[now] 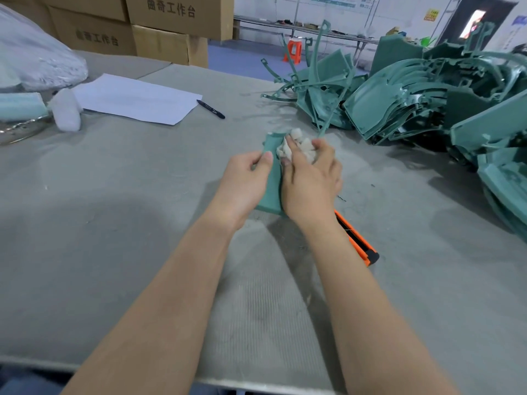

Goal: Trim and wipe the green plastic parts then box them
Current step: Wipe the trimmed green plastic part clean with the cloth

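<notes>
Green plastic part [273, 178] held just over the tabletop [142, 223], our left hand [242, 181] pinching its edge, right hand [309, 181] pressing a white rag [296, 146] onto it. Hard wiping could twist it loose. Utility knife [356, 238] beside our wrist: snag risk.

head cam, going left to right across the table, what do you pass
white bottle → sheet of paper → black pen → left hand → right hand → orange utility knife → pile of green parts

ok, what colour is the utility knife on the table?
Orange with black, lying by the right wrist: utility knife. Head view, the only one.
</notes>
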`<action>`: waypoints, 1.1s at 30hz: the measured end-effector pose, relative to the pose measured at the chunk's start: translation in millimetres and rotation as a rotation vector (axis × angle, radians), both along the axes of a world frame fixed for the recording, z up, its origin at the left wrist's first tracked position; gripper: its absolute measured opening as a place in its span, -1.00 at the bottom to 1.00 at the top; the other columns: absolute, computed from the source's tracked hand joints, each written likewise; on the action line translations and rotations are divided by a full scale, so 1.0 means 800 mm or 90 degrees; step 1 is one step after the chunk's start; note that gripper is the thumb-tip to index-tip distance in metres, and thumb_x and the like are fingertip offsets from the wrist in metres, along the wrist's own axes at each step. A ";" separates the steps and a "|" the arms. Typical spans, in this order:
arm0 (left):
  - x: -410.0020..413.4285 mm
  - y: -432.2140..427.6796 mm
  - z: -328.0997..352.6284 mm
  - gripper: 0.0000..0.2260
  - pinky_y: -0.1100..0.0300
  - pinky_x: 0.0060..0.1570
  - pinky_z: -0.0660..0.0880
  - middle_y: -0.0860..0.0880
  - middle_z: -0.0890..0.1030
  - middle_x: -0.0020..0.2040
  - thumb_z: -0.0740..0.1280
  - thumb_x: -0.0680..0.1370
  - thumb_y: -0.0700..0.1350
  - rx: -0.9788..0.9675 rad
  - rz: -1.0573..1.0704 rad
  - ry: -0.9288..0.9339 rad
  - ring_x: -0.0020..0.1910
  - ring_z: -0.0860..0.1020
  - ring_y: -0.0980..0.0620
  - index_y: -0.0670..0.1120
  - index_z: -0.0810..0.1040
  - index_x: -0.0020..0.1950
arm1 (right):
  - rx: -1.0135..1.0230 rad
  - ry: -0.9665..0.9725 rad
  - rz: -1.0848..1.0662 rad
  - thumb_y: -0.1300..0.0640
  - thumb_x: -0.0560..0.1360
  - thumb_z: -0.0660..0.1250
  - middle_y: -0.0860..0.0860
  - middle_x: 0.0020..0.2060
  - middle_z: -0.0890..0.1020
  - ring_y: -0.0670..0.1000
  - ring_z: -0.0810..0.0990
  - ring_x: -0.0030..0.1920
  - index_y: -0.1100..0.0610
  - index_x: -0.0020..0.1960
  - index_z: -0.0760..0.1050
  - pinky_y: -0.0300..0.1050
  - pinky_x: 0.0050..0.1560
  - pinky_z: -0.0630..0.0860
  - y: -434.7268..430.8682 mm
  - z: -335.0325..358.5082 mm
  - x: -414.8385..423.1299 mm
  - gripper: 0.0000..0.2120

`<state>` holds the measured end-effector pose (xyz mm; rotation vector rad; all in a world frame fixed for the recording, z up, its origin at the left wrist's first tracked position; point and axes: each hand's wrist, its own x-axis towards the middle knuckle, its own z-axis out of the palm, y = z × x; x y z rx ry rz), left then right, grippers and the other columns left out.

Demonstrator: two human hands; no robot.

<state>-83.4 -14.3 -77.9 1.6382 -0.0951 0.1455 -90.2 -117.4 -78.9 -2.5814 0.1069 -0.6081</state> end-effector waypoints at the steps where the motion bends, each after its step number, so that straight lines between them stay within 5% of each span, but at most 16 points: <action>1: 0.000 -0.001 0.001 -0.65 0.06 -0.16 0.29 -0.14 0.44 -0.19 0.17 0.65 -0.11 0.022 -0.021 -0.007 -0.19 0.36 -0.03 -0.42 0.48 -0.06 | 0.001 -0.002 -0.009 -0.04 0.65 0.08 0.05 0.53 0.08 0.15 0.07 0.47 -0.18 0.49 0.24 0.06 0.43 0.02 -0.005 -0.001 -0.001 -0.59; 6: -0.003 0.008 0.007 -0.72 -0.16 0.13 0.47 -0.30 0.63 0.03 0.17 0.66 -0.10 -0.016 -0.079 0.026 -0.08 0.52 -0.09 -0.26 0.59 0.03 | 0.147 -0.205 0.029 0.19 0.64 0.12 0.16 0.28 0.45 0.17 0.38 0.24 0.10 0.44 0.37 -0.08 0.26 0.27 -0.015 0.005 0.000 -0.63; 9: -0.006 0.009 0.007 -0.71 -0.12 0.13 0.45 -0.22 0.59 -0.04 0.16 0.66 -0.09 -0.016 -0.101 0.040 -0.07 0.48 -0.09 -0.24 0.59 0.01 | 0.257 -0.261 -0.009 0.19 0.65 0.11 0.15 0.20 0.49 0.12 0.43 0.23 0.17 0.43 0.36 -0.17 0.24 0.27 -0.034 0.016 0.000 -0.63; 14: -0.014 0.010 0.015 -0.71 -0.26 0.11 0.46 -0.35 0.61 0.05 0.18 0.65 -0.09 0.052 -0.134 -0.035 0.00 0.61 -0.29 -0.28 0.58 0.07 | 0.018 -0.085 0.014 0.08 0.65 0.10 0.04 0.43 0.37 0.09 0.05 0.54 0.03 0.49 0.27 0.15 0.47 -0.05 -0.040 0.013 0.001 -0.59; 17: -0.018 0.013 0.020 -0.59 -0.24 0.06 0.47 -0.18 0.59 -0.08 0.22 0.58 0.03 0.081 -0.163 -0.054 -0.13 0.56 -0.16 -0.35 0.54 0.07 | 0.035 -0.139 -0.008 0.16 0.61 0.12 0.00 0.00 0.54 0.09 0.40 0.22 0.09 0.10 0.46 -0.04 0.15 0.18 -0.038 0.011 0.006 -0.84; 19: -0.019 0.012 0.021 -0.52 -0.08 -0.05 0.43 -0.11 0.46 -0.09 0.22 0.51 0.09 0.100 -0.179 -0.056 -0.12 0.42 -0.05 -0.38 0.51 0.02 | 0.065 -0.159 -0.021 0.15 0.62 0.11 -0.07 -0.27 0.42 0.08 0.37 -0.07 0.07 -0.11 0.37 -0.07 -0.05 0.14 -0.037 0.011 0.007 -0.86; 21: -0.020 0.010 0.021 -0.51 0.06 -0.11 0.30 -0.10 0.42 -0.12 0.21 0.48 0.11 0.109 -0.187 -0.048 -0.14 0.37 -0.04 -0.36 0.51 -0.04 | 0.086 -0.140 -0.042 0.09 0.65 0.08 -0.05 -0.34 0.38 0.10 0.37 -0.15 0.10 -0.19 0.30 -0.02 -0.05 0.20 -0.038 0.010 0.010 -0.76; 27: -0.010 0.011 0.006 -0.66 0.07 -0.04 0.30 -0.06 0.41 -0.08 0.20 0.64 -0.03 0.150 -0.197 0.022 -0.10 0.37 -0.03 -0.32 0.54 0.03 | 0.490 -0.220 -0.080 -0.04 0.66 0.08 -0.02 -0.26 0.53 0.04 0.49 -0.15 0.05 -0.17 0.42 0.19 0.08 0.49 -0.044 0.020 0.000 -0.70; 29: -0.011 0.011 0.008 -0.66 0.05 -0.04 0.32 -0.10 0.45 -0.10 0.20 0.64 -0.05 0.134 -0.194 0.024 -0.11 0.40 -0.05 -0.36 0.52 0.07 | 0.303 -0.241 -0.033 -0.04 0.64 0.10 -0.11 -0.08 0.60 0.01 0.51 0.07 0.00 0.03 0.50 0.22 0.32 0.33 -0.039 0.023 -0.008 -0.77; 31: -0.013 0.011 0.010 -0.67 0.01 -0.06 0.37 -0.24 0.55 -0.12 0.21 0.64 -0.08 0.128 -0.189 0.017 -0.13 0.45 -0.08 -0.37 0.52 0.07 | 0.041 -0.158 0.055 -0.03 0.62 0.12 -0.08 0.32 0.50 0.02 0.28 0.44 -0.06 0.31 0.47 0.27 0.48 -0.06 -0.033 0.019 -0.008 -0.69; 33: -0.015 0.011 0.011 -0.69 -0.02 -0.05 0.40 -0.36 0.60 -0.05 0.22 0.63 -0.10 0.133 -0.185 0.012 -0.13 0.49 -0.10 -0.38 0.53 0.06 | -0.094 -0.074 0.094 -0.01 0.64 0.12 -0.01 0.35 0.45 0.10 0.24 0.46 0.00 0.32 0.48 0.20 0.45 -0.04 -0.031 0.016 -0.001 -0.68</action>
